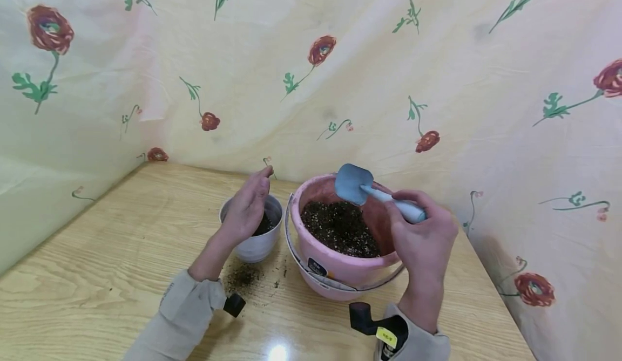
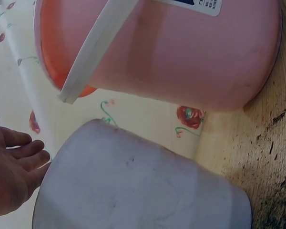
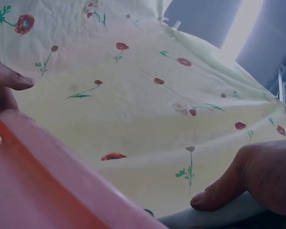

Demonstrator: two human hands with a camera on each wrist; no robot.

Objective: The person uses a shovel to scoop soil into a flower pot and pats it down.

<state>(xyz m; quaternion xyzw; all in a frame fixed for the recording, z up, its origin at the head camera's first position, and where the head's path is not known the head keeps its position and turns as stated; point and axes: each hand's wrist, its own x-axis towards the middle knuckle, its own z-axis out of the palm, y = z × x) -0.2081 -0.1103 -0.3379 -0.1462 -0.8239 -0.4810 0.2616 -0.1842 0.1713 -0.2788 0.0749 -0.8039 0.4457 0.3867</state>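
Observation:
In the head view my right hand [image 1: 430, 239] grips the handle of a small blue hand trowel [image 1: 353, 184]. Its blade is over the far part of a pink bucket [image 1: 335, 261], which holds dark potting soil [image 1: 335, 229] with pale specks. To the left stands a white flower pot [image 1: 257, 249] with some soil [image 1: 264, 225] inside. My left hand [image 1: 249, 205], fingers extended, is over the pot's rim and holds nothing. The left wrist view shows those fingers [image 2: 24, 152] beside the pot's mouth. In the right wrist view my thumb [image 3: 219, 193] lies along the trowel handle [image 3: 219, 217].
Spilled soil [image 1: 243, 277] lies on the wooden table [image 1: 121, 253] in front of the pot. The bucket's white carrying handle [image 1: 301, 264] hangs down along its near side. A flower-printed cloth [image 1: 262, 96] rises behind and at both sides of the table.

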